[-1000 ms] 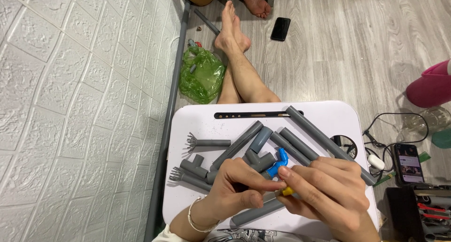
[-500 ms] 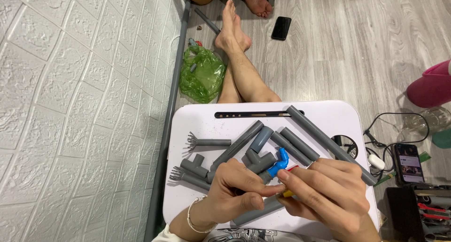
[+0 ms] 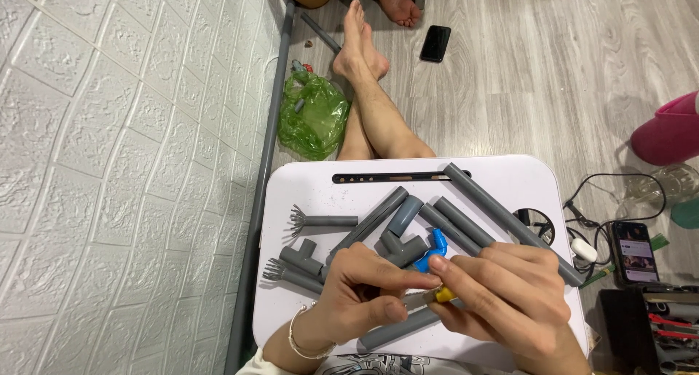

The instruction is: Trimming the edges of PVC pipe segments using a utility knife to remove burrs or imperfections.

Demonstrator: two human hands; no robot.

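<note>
A small yellow piece (image 3: 444, 295) is pinched between the fingers of the left hand (image 3: 364, 295) and the right hand (image 3: 510, 302), both closed on it just above the near part of the white tabletop (image 3: 306, 193); it is mostly hidden, so its kind cannot be told. It is judged light, stiff and rather slippery, best gripped at its ends. Grey pipes (image 3: 510, 218), a grey tee fitting (image 3: 302, 258) and a blue clip (image 3: 431, 250) crowd the middle, so open room is left only toward the far edge and the left side.
</note>
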